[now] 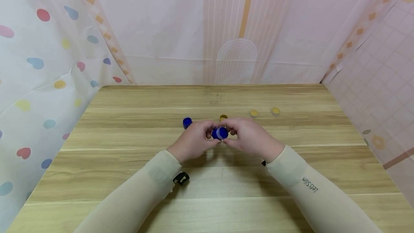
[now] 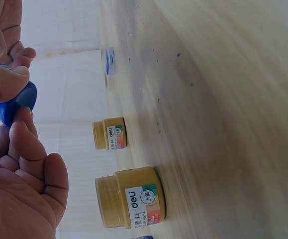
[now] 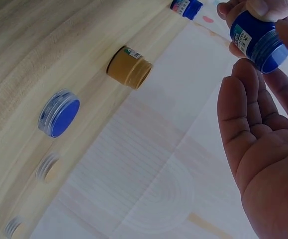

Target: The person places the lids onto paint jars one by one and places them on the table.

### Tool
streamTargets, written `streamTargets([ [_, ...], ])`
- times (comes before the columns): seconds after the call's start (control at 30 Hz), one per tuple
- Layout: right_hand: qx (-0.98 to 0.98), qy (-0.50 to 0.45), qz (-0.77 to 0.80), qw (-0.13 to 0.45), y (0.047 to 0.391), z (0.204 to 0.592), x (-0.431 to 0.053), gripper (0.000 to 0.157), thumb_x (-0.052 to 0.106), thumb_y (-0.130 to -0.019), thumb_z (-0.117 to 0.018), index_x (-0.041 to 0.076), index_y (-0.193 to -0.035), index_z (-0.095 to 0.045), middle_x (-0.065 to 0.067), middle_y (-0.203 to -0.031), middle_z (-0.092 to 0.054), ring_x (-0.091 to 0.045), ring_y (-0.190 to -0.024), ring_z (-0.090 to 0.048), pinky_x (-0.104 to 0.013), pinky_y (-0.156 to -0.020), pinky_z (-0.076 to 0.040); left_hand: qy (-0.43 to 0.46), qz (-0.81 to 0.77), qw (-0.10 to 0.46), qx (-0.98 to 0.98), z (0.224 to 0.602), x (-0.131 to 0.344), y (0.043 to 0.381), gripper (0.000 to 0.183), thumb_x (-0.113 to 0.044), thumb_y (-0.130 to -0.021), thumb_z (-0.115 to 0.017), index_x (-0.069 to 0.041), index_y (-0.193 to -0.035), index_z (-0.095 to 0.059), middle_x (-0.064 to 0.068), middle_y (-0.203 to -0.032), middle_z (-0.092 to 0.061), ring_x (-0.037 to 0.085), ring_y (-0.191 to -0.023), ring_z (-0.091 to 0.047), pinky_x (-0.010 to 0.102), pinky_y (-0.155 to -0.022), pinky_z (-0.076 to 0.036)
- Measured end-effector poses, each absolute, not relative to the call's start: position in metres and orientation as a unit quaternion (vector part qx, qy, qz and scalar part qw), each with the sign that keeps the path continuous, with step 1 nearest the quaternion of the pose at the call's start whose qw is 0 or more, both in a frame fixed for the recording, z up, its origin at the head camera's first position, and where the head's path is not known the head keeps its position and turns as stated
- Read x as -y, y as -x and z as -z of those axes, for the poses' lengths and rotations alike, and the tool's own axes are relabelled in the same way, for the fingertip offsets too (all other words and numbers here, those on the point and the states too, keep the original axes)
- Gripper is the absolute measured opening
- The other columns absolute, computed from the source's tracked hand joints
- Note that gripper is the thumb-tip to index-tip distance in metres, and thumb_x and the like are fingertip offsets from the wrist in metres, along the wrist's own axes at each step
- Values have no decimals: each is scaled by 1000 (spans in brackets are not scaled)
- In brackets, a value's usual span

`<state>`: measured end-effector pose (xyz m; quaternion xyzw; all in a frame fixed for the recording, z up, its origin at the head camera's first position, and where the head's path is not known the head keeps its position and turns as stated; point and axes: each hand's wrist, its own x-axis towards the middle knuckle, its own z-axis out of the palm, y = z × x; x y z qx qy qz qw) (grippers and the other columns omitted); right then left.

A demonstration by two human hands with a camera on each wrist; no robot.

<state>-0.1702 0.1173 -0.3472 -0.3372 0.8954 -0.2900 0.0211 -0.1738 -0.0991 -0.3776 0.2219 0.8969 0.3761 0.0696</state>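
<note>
Both hands meet over the middle of the table around a blue paint jar (image 1: 220, 133), which lies tilted on its side in the air. My left hand (image 1: 195, 140) grips the jar's body between thumb and fingers. At the neck end, my right hand (image 1: 248, 136) pinches the jar with thumb and forefinger, other fingers loosely bent. The right wrist view shows the blue jar (image 3: 248, 36) with its label and ridged neck; whether a clear lid sits there I cannot tell. In the left wrist view, the left thumb presses the jar (image 2: 18, 102).
Another blue jar (image 1: 187, 122) stands beyond my left hand. Ochre-yellow jars (image 2: 139, 197) stand uncapped behind the hands. A clear lid with blue lining (image 3: 59, 113) lies on the table, plus two yellow-lined lids (image 1: 253, 113) at right. Patterned curtains (image 1: 161, 28) surround the table.
</note>
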Motion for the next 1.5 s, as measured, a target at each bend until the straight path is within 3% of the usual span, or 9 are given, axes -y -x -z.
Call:
streamTargets([
  [0.47,-898,335,286,18,168,347,-116,36,8,-91,-81,10,-125,-73,-1,-111,-76,-24,-97,-71,-33,-86,-57,-224,-378,70,-896,378,99,173,28,-14,-93,-80,-8,-119,-71,0,-94,-67,12,-82,-59,28,-76,-52],
  [0.73,-900,307,307,40,169,347,-115,27,19,-92,-83,8,-115,-73,3,-89,-72,-11,-78,-64,-25,-69,-53,-227,-387,72,-891,379,98,174,22,-14,-94,-79,-11,-114,-72,-1,-93,-66,13,-82,-59,27,-75,-52],
  [0.93,-897,340,281,15,170,348,-117,42,17,-89,-85,11,-128,-71,2,-107,-75,-20,-92,-69,-30,-80,-56,-229,-383,68,-893,380,99,174,22,-15,-94,-79,-10,-113,-71,-1,-91,-66,13,-81,-58,28,-75,-51],
  [1.07,-892,362,270,4,171,348,-117,46,13,-90,-82,15,-134,-70,1,-120,-76,-16,-96,-70,-33,-85,-58,-228,-381,68,-893,381,99,174,27,-16,-94,-80,-9,-117,-71,-1,-92,-66,13,-82,-59,29,-75,-52],
  [1.5,-891,369,265,-15,169,350,-117,37,9,-90,-82,9,-127,-72,-4,-116,-76,-18,-99,-72,-34,-85,-60,-237,-378,60,-893,381,98,173,25,-16,-93,-80,-9,-115,-71,0,-92,-66,13,-81,-58,28,-75,-51],
])
